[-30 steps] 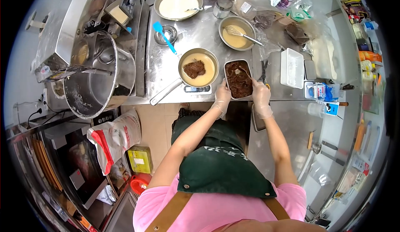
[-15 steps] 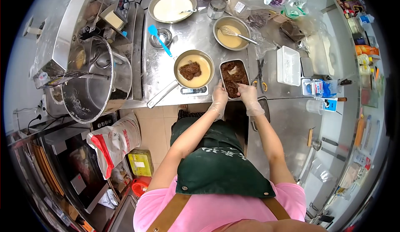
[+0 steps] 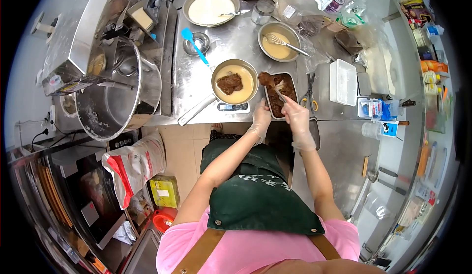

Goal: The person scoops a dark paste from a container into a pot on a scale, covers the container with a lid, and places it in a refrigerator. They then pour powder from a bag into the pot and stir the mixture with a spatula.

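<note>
My gloved right hand (image 3: pixel 298 119) grips a spoon (image 3: pixel 281 96) whose bowl carries a lump of brown paste. The spoon is raised over the upper left side of a rectangular metal container (image 3: pixel 294 81), which holds more brown paste (image 3: pixel 286 85). At the container's near left side, my gloved left hand (image 3: pixel 261 116) holds its edge, fingers partly hidden. Just left of it, a saucepan (image 3: pixel 197 109) holds pale yellow liquid (image 3: pixel 241 96) with a brown paste lump (image 3: pixel 230 84) in it. The saucepan sits on a digital scale (image 3: pixel 233 107).
A bowl with a whisk (image 3: pixel 280 42), a large bowl of pale liquid (image 3: pixel 211 8) and a blue spatula (image 3: pixel 194 45) lie farther back. Scissors (image 3: pixel 309 94) and a white tray (image 3: pixel 343 82) are to the right. A mixer bowl (image 3: pixel 105 106) stands left.
My right hand has lifted the spoon out of the container's paste, up and toward the saucepan, with brown paste on it. My left hand stays at the container.
</note>
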A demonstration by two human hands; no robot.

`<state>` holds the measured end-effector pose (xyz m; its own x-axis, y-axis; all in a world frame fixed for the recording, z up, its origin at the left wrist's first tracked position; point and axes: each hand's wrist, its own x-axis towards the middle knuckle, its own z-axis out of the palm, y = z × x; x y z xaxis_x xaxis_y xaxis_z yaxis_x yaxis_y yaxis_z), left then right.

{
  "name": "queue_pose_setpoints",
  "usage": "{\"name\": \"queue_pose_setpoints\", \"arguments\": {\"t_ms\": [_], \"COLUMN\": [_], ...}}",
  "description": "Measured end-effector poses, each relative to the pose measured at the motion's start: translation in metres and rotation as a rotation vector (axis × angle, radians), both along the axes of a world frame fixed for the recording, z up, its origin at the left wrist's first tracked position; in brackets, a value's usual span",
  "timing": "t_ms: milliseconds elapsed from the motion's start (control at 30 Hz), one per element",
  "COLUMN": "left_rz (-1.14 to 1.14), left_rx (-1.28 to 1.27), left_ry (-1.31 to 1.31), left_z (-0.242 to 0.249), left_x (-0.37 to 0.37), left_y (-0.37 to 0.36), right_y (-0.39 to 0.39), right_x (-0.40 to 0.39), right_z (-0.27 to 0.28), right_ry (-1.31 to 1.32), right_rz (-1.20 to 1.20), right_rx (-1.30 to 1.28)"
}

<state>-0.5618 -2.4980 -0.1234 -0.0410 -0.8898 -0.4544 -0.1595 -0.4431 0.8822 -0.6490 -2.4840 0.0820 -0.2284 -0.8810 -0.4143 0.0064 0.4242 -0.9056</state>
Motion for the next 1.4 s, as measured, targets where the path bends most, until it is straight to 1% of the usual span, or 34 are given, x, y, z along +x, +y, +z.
{"name": "queue_pose_setpoints", "arguments": {"t_ms": [33,67,100,133,233,333,367,433,467,500,567,600,633,667,733,767,800,867,900,933,967,1000,1100,1267,1400], "left_rz": [-0.011,-0.022,-0.172,-0.267,-0.156,-0.035,0.000,-0.031,-0.040,-0.051,-0.124,-0.150,-0.183,-0.197,-0.223,-0.202,-0.143,-0.022,-0.062,-0.063,-0.064,-0.064,-0.055,-0.064,-0.060], "left_rx": [0.002,0.003,-0.045,-0.189,-0.134,-0.086,-0.062,-0.283,-0.392,-0.297,-0.438,-0.511,-0.571,-0.465,-0.266,-0.176,-0.148,-0.087,-0.047,-0.032,-0.016,0.000,-0.005,-0.020,-0.025], "left_ry": [0.002,0.006,-0.002,-0.013,0.160,0.340,0.403,0.021,-0.172,0.146,-0.037,-0.130,-0.223,-0.181,-0.100,-0.061,-0.049,-0.027,-0.092,-0.084,-0.076,-0.068,-0.060,-0.076,-0.112], "left_z": [0.022,0.034,0.025,0.022,0.020,0.022,0.022,0.015,0.011,0.003,-0.007,0.000,0.006,0.012,0.032,0.061,0.050,0.014,0.035,0.047,0.055,0.055,0.057,0.051,0.050], "left_x": [0.004,0.007,0.011,0.016,0.021,0.017,0.014,0.006,0.004,0.007,0.006,0.009,0.011,0.013,0.018,0.025,0.019,0.005,0.011,0.014,0.017,0.017,0.017,0.014,0.013], "left_y": [0.001,0.001,0.001,0.002,0.020,0.038,0.044,0.040,0.034,0.035,0.032,0.023,0.025,0.025,0.016,0.013,0.016,0.025,0.023,0.022,0.021,0.022,0.023,0.024,0.023], "right_y": [0.002,-0.003,-0.008,-0.014,-0.025,-0.023,-0.024,-0.022,-0.023,-0.022,-0.018,-0.022,-0.022,-0.021,-0.024,-0.024,-0.023,-0.019,-0.016,-0.014,-0.010,-0.007,0.009,0.025,0.028], "right_x": [0.011,0.029,0.042,0.051,0.070,0.074,0.070,0.071,0.072,0.074,0.072,0.071,0.074,0.070,0.060,0.056,0.047,0.025,0.017,0.012,0.004,-0.005,-0.026,-0.040,-0.040], "right_z": [-0.014,-0.001,-0.011,-0.024,-0.046,-0.049,-0.055,-0.052,-0.050,-0.048,-0.057,-0.060,-0.048,-0.060,-0.045,-0.033,-0.026,-0.029,-0.026,-0.020,-0.020,-0.021,-0.035,-0.061,-0.067], "right_ry": [0.251,0.455,0.582,0.708,1.085,1.109,1.130,1.134,1.135,1.122,0.995,0.930,0.865,0.543,-0.203,-0.274,-0.357,-0.513,-0.496,-0.391,-0.286,-0.181,0.011,0.054,0.052], "right_rz": [0.132,0.220,0.241,0.261,0.399,0.365,0.396,0.363,0.349,0.385,0.321,0.296,0.277,0.166,-0.074,-0.088,-0.071,-0.097,-0.117,-0.191,-0.204,-0.217,-0.304,-0.361,-0.370], "right_rx": [-0.423,-0.535,-0.674,-0.816,-0.810,-0.889,-0.888,-0.901,-0.912,-0.844,-0.800,-0.786,-0.682,-0.646,0.011,0.035,0.061,0.002,-0.023,-0.024,-0.038,-0.052,0.008,0.045,0.037]}}
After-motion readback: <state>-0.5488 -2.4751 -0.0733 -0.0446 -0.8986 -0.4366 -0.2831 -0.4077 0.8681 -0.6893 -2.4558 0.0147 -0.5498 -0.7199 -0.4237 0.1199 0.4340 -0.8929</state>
